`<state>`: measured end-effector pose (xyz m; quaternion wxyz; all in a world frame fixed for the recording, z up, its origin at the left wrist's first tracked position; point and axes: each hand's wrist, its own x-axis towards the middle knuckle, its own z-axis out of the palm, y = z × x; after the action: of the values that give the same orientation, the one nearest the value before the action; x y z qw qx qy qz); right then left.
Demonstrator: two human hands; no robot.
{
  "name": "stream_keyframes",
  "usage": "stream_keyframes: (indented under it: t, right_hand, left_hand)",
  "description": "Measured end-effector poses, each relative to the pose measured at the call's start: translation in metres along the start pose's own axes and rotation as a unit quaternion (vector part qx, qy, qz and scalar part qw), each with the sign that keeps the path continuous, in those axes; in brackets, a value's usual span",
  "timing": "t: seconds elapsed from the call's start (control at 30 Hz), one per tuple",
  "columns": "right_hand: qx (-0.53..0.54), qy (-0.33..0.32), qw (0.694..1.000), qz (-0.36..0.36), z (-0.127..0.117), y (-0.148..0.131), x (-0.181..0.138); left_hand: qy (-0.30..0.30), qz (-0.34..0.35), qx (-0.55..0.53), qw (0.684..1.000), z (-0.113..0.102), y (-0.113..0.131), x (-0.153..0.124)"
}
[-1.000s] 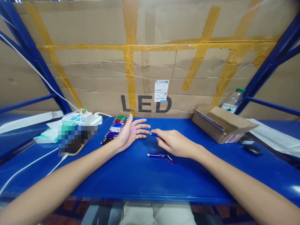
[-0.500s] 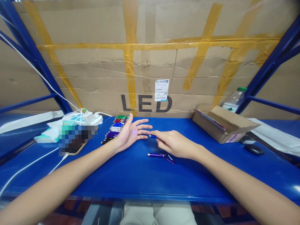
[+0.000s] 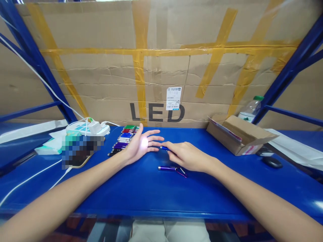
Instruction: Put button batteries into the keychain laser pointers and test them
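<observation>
My right hand point(image 3: 188, 156) is closed on a slim blue penlight point(image 3: 165, 148); its tip points left, and most of its body is hidden in the fingers. White light from it falls on the palm of my left hand point(image 3: 138, 145), which is held up open with fingers spread and holds nothing. On the table just below my right hand lies a purple penlight point(image 3: 167, 168) with a carabiner clip. Behind my left hand, several similar penlights point(image 3: 125, 135) in green, red, blue, silver, purple and black lie in a row, partly covered by the hand.
A phone point(image 3: 79, 156) with a cable, a tissue pack point(image 3: 50, 146) and a white power strip point(image 3: 75, 127) sit at left. On the right are an open cardboard box point(image 3: 234, 137), a black mouse point(image 3: 272, 162) and a plastic bottle point(image 3: 251, 109). A large carton point(image 3: 108, 77) stands behind the blue table point(image 3: 151, 198).
The spot of light on my left palm has turned from faint purple to bright white and grown larger. Both hands have stayed nearly in place.
</observation>
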<state>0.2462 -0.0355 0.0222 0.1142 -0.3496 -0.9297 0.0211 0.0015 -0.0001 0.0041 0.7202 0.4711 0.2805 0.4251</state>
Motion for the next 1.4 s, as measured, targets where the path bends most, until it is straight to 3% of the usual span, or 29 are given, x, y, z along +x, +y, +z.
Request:
stream_keyframes:
  t: [1.4]
  right_hand:
    - [0.019,-0.013,1.0,0.012,-0.0056,-0.0029,-0.0006]
  left_hand:
    - [0.015,0.022,0.007,1.0,-0.0008,0.0002,0.0023]
